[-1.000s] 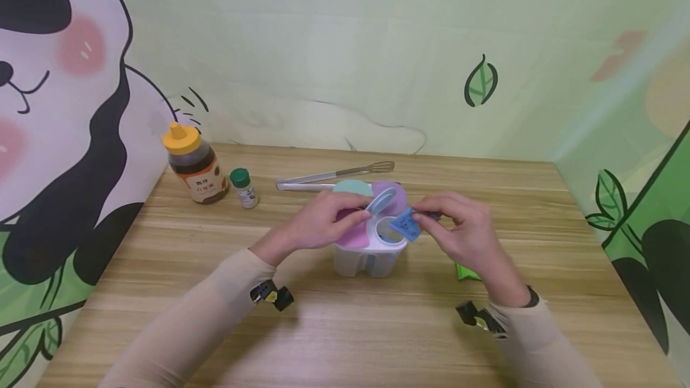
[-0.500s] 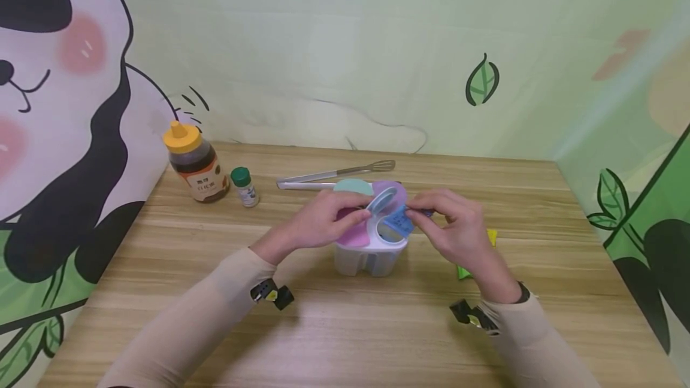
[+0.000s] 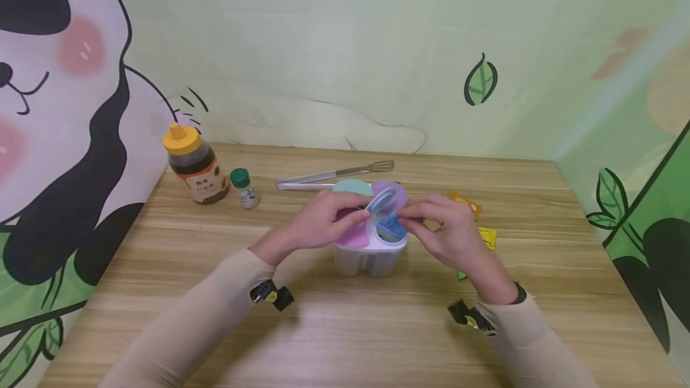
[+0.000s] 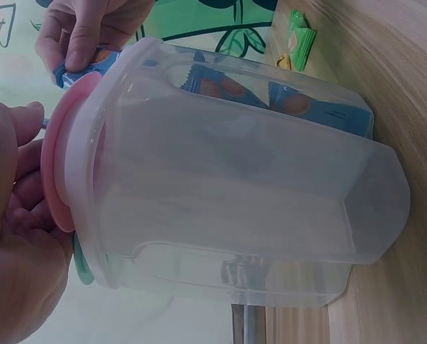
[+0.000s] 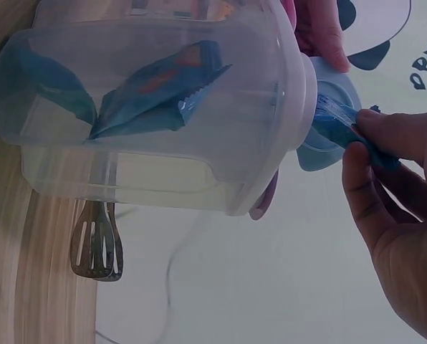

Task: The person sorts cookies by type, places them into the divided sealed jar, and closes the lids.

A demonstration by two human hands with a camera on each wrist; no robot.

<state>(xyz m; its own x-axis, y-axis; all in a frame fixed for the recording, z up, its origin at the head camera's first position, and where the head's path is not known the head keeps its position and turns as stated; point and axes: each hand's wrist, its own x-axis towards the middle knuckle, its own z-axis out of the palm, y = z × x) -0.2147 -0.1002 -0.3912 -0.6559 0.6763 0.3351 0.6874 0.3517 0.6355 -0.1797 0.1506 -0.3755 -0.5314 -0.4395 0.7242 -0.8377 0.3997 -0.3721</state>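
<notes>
In the head view a box [image 3: 372,263] of clear plastic, with a white top and coloured flip lids, stands mid-table. My left hand [image 3: 330,220] pinches the raised pale blue lid [image 3: 381,201] between thumb and fingers. My right hand [image 3: 450,229] pinches a small blue packet [image 3: 392,229] at the round opening under that lid. The right wrist view shows this packet [image 5: 335,118] partly inside the rim. Blue packets [image 5: 160,89] lie inside the same compartment, visible through the wall. The pink lid [image 4: 59,154] is down beside my left fingers.
Right of the box lie an orange packet [image 3: 466,203], a yellow packet [image 3: 487,237] and a green packet [image 4: 299,39]. Metal tongs [image 3: 323,177] with slotted ends lie behind the box. A honey bottle [image 3: 196,166] and a green-capped jar [image 3: 244,188] stand back left.
My right hand has moved left and brought the blue packet from beside the opening down into it. The orange and yellow packets have come into sight. My left hand stays on the lid.
</notes>
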